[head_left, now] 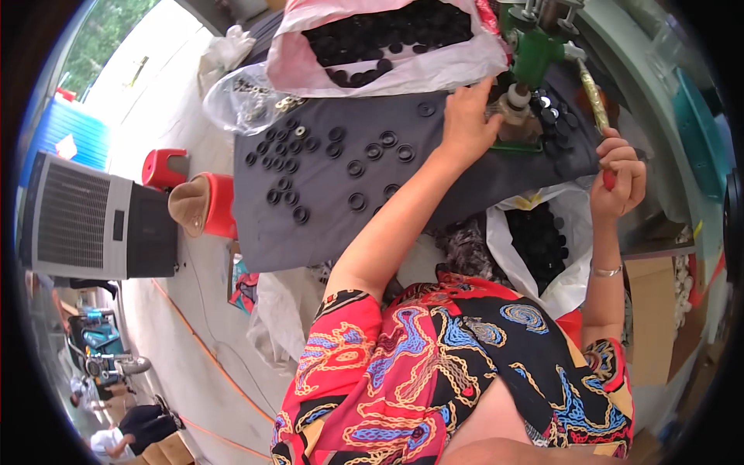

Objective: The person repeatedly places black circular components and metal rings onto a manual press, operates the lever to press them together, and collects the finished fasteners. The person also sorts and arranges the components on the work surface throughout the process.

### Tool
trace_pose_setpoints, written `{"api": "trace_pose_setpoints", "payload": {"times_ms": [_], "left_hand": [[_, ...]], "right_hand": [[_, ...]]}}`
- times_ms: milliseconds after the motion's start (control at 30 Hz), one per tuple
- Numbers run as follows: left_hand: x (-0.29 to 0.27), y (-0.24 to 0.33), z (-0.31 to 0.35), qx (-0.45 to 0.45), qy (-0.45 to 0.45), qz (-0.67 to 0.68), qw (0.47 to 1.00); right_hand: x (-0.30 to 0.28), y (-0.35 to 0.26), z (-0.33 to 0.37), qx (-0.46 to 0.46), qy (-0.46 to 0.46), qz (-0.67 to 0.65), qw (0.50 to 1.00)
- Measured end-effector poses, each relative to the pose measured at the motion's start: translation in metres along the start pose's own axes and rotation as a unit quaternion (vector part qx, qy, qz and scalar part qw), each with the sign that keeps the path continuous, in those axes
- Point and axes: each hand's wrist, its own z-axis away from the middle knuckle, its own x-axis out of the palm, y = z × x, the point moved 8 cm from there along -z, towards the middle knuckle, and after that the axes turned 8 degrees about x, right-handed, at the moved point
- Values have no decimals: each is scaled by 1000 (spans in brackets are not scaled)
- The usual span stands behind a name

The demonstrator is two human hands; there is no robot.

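Note:
My right hand (618, 177) is wrapped round the lever (594, 97) of a green hand press (536, 58); a bit of red grip shows below the fingers. Beside the press's pale plunger (515, 99) is my left hand (469, 124), fingers stretched toward a white bag and thumb held apart, with nothing visible in it. On the dark cloth (310, 236) to its left lie several black rings (356, 169), the smaller ones (283, 147) grouped farther left. Black round caps (559, 128) are piled right of the press base.
A large white bag of black round parts (387, 31) sits at the far edge, with a clear bag of small rings (248, 97) beside it. Another open white bag of black parts (535, 240) is near my body. Red stools (221, 205) and a grey air cooler (74, 217) stand left.

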Motion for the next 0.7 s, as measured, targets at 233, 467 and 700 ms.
{"api": "trace_pose_setpoints", "payload": {"times_ms": [233, 467, 700], "left_hand": [[-166, -82, 58, -76, -10, -340, 937], [-192, -166, 113, -203, -184, -467, 841], [-164, -111, 140, -136, -212, -383, 889]], "right_hand": [[10, -15, -54, 43, -24, -13, 999], [6, -1, -122, 137, -58, -74, 986], [-3, 12, -134, 153, -45, -67, 985]]}}
